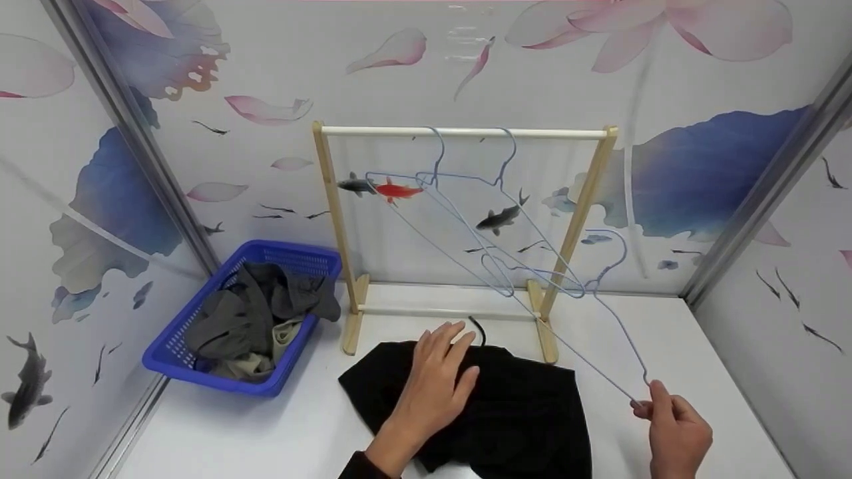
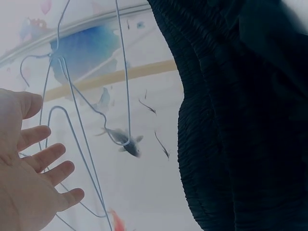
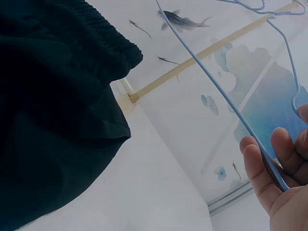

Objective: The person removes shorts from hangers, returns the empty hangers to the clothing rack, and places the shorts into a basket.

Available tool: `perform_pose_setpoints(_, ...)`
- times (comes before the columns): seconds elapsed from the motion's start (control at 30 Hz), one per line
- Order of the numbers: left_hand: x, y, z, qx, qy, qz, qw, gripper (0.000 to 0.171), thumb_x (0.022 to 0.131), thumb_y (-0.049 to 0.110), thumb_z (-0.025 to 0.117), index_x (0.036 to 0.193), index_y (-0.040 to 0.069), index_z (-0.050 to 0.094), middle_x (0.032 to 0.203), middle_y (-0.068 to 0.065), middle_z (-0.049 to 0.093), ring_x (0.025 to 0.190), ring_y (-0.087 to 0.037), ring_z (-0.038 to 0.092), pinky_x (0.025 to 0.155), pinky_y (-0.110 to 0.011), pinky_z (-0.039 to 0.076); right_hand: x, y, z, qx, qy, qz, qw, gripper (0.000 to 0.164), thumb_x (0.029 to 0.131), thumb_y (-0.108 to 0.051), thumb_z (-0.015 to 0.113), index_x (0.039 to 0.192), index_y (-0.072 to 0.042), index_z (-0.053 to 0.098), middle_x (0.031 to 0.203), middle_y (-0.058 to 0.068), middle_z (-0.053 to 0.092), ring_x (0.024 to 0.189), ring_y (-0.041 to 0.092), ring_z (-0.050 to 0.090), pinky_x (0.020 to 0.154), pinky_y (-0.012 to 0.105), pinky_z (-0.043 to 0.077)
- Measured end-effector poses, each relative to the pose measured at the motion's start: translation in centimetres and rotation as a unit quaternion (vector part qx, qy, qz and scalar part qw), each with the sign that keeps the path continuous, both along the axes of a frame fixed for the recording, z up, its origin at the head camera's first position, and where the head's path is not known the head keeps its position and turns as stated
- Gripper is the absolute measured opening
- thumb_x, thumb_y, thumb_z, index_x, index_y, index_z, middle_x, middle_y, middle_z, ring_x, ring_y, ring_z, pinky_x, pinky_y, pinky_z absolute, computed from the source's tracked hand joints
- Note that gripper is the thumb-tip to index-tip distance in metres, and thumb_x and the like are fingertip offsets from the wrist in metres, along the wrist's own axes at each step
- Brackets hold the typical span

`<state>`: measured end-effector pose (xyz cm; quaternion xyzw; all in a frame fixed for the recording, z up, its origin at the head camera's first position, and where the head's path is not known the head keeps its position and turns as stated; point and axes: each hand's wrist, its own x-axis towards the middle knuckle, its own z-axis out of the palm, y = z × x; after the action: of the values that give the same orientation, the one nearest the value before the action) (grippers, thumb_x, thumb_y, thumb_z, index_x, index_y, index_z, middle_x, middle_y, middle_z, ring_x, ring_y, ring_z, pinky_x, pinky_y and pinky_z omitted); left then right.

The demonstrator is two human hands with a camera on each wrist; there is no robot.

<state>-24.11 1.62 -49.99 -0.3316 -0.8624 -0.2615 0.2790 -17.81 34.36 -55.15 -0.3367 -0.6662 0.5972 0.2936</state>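
Observation:
Black shorts (image 1: pixel 532 406) with a gathered elastic waistband lie on the white table, a dark cord (image 1: pixel 477 330) showing at their top edge. Over them is my left hand (image 1: pixel 436 379), its fingers extended and loosely spread, holding nothing. To the right, my right hand (image 1: pixel 675 429) pinches one lower corner of a light-blue wire hanger (image 1: pixel 626 249). That hanger is raised and tilted, hook toward the rack and its far end in front of the rack. In the right wrist view, the hanger's wire (image 3: pixel 216 84) runs down between the fingers.
Behind the shorts stands a wooden-sided rack with a white top bar (image 1: pixel 373 132). Two similar blue hangers (image 1: pixel 437 153) hang from it. A blue plastic basket (image 1: pixel 200 380) at left holds crumpled grey and beige clothes (image 1: pixel 266 299). Printed wall panels enclose the table.

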Motion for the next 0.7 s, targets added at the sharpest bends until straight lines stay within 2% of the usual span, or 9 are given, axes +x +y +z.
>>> perform_pose_setpoints(0.3, -0.3, 0.3, 0.6, -0.021, 0.015, -0.005, 0.9997, 0.04, 0.097, 0.024, 0.056, 0.131, 0.005, 0.056, 0.14, -0.014, 0.049, 0.13, -0.033, 0.045, 0.102, -0.06, 0.035, -0.9, -0.1, 1.2, 0.014, 0.036, 0.002, 0.999, 0.048, 0.091, -0.032, 0.067, 0.072, 0.012, 0.062, 0.054, 0.004, 0.064, 0.051, 0.008, 0.064, 0.057, 0.009, 0.046)
perform_pose_setpoints(0.5, -0.6, 0.7, 0.9, -0.049, 0.004, -0.002, 0.9988, 0.04, 0.098, 0.026, 0.054, 0.135, 0.009, 0.054, 0.143, -0.009, 0.046, 0.134, -0.026, 0.041, 0.106, -0.058, 0.034, -1.3, 0.0, 2.2, 0.041, 0.047, 0.009, 0.998, 0.048, 0.092, -0.031, 0.066, 0.076, 0.014, 0.064, 0.053, 0.002, 0.064, 0.053, 0.008, 0.066, 0.055, 0.012, 0.047)
perform_pose_setpoints(0.7, -0.9, 0.8, 1.1, -0.069, 0.009, 0.0, 0.9976, 0.042, 0.098, 0.027, 0.054, 0.136, 0.01, 0.053, 0.141, -0.008, 0.047, 0.133, -0.028, 0.043, 0.106, -0.057, 0.034, -1.7, -0.1, 3.7, 0.045, 0.082, 0.019, 0.995, 0.048, 0.092, -0.028, 0.067, 0.076, 0.017, 0.061, 0.054, 0.007, 0.064, 0.051, 0.008, 0.064, 0.059, 0.01, 0.048)
